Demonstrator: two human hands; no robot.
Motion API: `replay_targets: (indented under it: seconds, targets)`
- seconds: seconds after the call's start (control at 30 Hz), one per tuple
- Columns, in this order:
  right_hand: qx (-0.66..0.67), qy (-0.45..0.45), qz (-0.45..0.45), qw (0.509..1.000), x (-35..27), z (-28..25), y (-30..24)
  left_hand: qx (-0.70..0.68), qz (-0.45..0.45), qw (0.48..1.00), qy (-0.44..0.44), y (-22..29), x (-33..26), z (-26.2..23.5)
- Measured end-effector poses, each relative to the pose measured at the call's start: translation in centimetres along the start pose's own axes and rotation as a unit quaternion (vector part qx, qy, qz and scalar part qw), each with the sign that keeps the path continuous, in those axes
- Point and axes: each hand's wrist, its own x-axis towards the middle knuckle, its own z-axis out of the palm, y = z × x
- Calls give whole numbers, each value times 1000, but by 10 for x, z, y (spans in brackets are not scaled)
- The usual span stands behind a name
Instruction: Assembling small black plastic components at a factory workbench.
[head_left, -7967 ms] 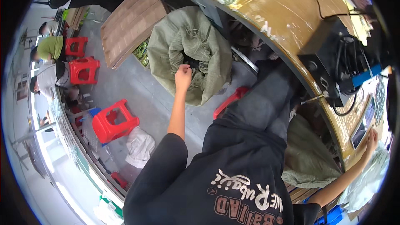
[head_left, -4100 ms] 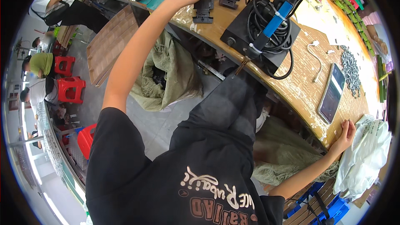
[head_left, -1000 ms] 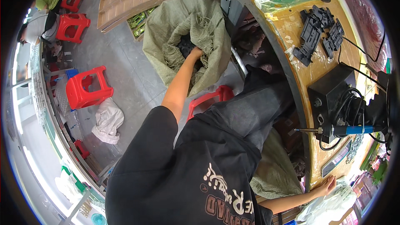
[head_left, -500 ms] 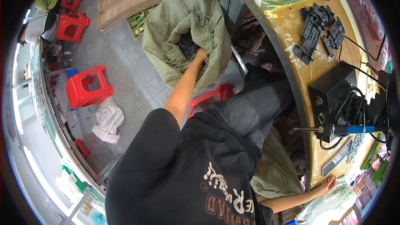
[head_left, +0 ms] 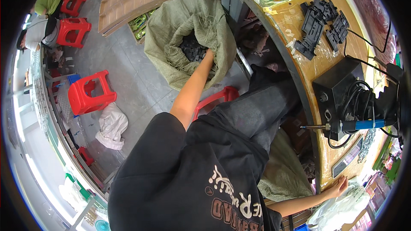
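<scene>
The left hand reaches into the open green woven sack, touching black plastic parts just beyond it; its grip is hidden. Best grasp few, lifting slowly. The right hand rests flat on the wooden bench edge.

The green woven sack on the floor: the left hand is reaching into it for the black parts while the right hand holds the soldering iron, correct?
Not quite. The head view shows the left hand in the sack among the black parts, but the right hand rests on the bench edge; the soldering iron lies unheld.

green woven sack | open-mouthed, slumped on floor | black plastic parts heaped inside
</scene>
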Motion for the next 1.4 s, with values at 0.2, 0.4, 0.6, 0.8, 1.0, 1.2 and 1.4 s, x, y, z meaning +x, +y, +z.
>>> replay_targets:
  seconds: [0.2, 0.4, 0.6, 0.8, 1.0, 1.2, 1.4]
  targets:
    - [6, -7, -16, 1000, 2, -4, 10, -40, -27, 999, 25, 2, -30, -7]
    - [6, -7, -19, 1000, 2, -3, 5, -72, -55, 995, 48, 24, -16, -11]
    - [17, -12, -18, 1000, 5, -6, 14, -108, -90, 987, 81, 47, 23, -11]
    - [14, -2, -5, 1000, 1, -3, 5, -153, -119, 975, 111, 68, 8, 6]
    - [9, -2, -9, 1000, -1, -1, -1, -187, -152, 960, 143, 71, -20, -3]
    - [38, 0, 8, 999, 1, -2, 6, -217, -184, 942, 178, 83, -28, -10]
    - [24, -3, 3, 1000, 1, -5, 7, -249, -212, 920, 213, 85, -63, -35]
